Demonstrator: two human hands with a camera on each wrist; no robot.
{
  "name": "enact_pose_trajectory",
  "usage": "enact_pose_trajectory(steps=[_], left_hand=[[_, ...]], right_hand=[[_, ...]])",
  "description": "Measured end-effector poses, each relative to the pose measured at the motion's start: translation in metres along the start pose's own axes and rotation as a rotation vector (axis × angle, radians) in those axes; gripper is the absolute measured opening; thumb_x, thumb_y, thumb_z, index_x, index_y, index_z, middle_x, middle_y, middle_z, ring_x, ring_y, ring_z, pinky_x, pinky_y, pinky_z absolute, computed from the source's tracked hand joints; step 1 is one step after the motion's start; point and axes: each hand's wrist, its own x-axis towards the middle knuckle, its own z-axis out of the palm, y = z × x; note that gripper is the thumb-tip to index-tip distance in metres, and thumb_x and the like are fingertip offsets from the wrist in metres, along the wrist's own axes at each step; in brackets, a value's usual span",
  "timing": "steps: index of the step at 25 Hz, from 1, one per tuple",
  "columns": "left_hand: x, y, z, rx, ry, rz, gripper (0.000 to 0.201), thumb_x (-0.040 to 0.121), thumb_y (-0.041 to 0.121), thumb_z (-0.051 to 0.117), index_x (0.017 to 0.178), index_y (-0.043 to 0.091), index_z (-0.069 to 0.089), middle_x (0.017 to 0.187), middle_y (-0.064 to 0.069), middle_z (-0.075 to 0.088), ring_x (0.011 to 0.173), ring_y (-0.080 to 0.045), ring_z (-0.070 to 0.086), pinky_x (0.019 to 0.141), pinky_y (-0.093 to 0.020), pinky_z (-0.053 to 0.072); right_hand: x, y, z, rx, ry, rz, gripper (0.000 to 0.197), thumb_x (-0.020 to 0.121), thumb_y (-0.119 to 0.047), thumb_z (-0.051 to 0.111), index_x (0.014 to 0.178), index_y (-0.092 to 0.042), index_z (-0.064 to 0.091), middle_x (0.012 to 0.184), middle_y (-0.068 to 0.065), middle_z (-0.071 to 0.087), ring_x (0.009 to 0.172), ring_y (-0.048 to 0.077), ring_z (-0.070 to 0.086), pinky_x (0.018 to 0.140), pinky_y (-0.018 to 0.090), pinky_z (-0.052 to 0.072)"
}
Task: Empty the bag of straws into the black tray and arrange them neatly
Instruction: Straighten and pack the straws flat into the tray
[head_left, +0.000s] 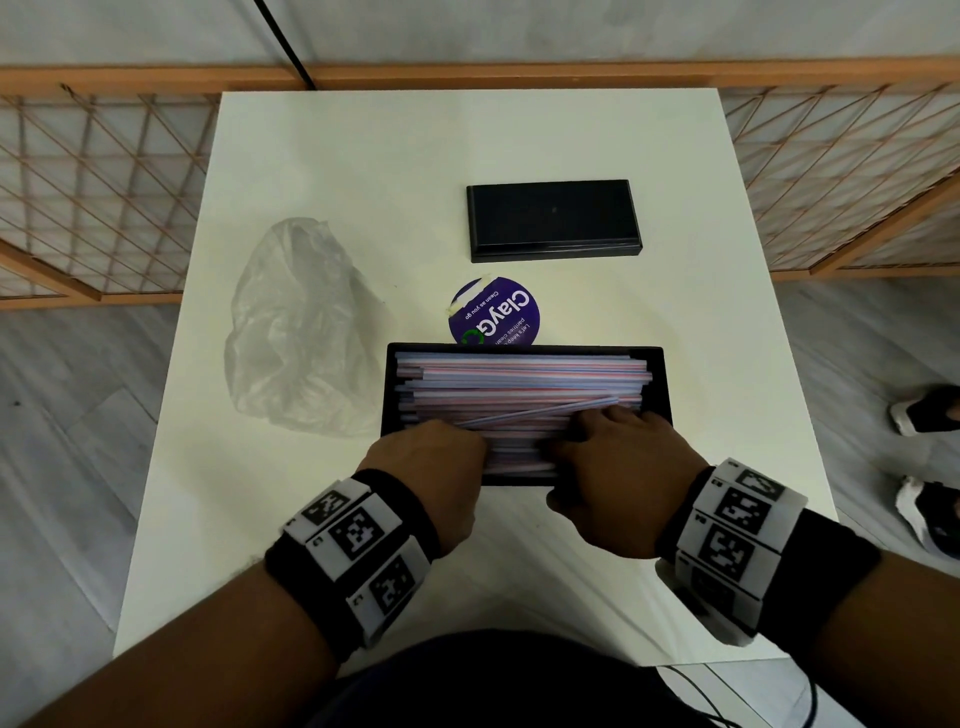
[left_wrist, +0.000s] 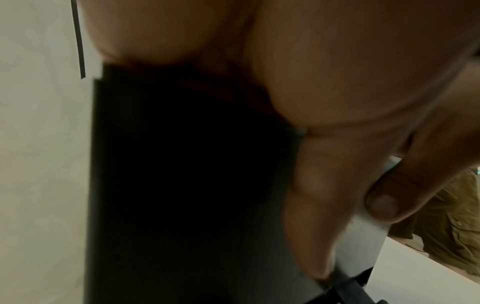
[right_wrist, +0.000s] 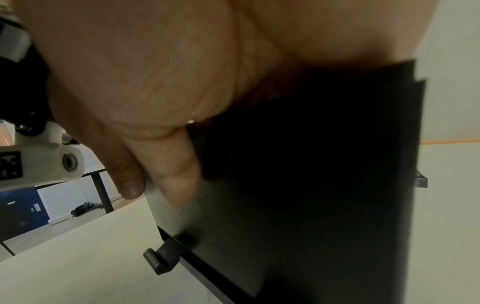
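The black tray (head_left: 663, 379) sits on the white table just in front of me, filled with red, white and blue striped straws (head_left: 519, 376) lying lengthwise. One straw (head_left: 550, 410) lies slanted on top. My left hand (head_left: 457, 457) and right hand (head_left: 613, 447) both reach over the tray's near wall. Their fingers curl down onto the straws and hide the nearest ones. In the wrist views each thumb (left_wrist: 311, 205) (right_wrist: 176, 174) lies against the outer wall of the tray (left_wrist: 182, 185) (right_wrist: 324, 185). The clear plastic bag (head_left: 301, 332) lies crumpled and empty to the left.
A black lid (head_left: 553, 221) lies farther back on the table (head_left: 337, 156). A round purple sticker (head_left: 493, 312) sits between lid and tray. A wooden lattice screen (head_left: 104, 182) stands behind the table. Another person's shoes (head_left: 924, 410) are on the floor at right.
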Motion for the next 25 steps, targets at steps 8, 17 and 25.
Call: enact_pose_trajectory(steps=[8, 17, 25], left_hand=[[-0.012, 0.003, -0.01, -0.002, 0.192, 0.032, 0.039, 0.086, 0.04, 0.065, 0.122, 0.027, 0.057, 0.123, 0.005, 0.061, 0.114, -0.022, 0.061, 0.091, -0.036, 0.052], [-0.012, 0.008, -0.003, 0.042, 0.162, 0.106, 0.019, 0.095, 0.029, 0.057, 0.112, 0.026, 0.064, 0.117, 0.004, 0.067, 0.11, -0.024, 0.064, 0.089, -0.035, 0.051], [0.0, 0.001, 0.006, 0.035, 0.063, 0.029, 0.025, 0.099, 0.032, 0.053, 0.108, 0.015, 0.069, 0.111, -0.006, 0.069, 0.103, -0.027, 0.066, 0.085, -0.033, 0.05]], right_hand=[[-0.003, -0.001, -0.001, 0.06, 0.065, -0.001, 0.043, 0.083, -0.055, 0.048, 0.119, -0.033, 0.057, 0.119, -0.006, 0.059, 0.114, 0.024, 0.056, 0.099, 0.037, 0.04], [-0.016, -0.002, -0.004, 0.236, 0.081, -0.078, 0.01, 0.085, -0.022, 0.054, 0.092, -0.023, 0.061, 0.101, -0.003, 0.062, 0.096, 0.024, 0.061, 0.078, 0.033, 0.051], [0.002, -0.003, 0.004, 0.175, -0.003, -0.018, 0.019, 0.085, -0.027, 0.051, 0.094, -0.023, 0.068, 0.101, -0.004, 0.063, 0.093, 0.021, 0.064, 0.076, 0.032, 0.055]])
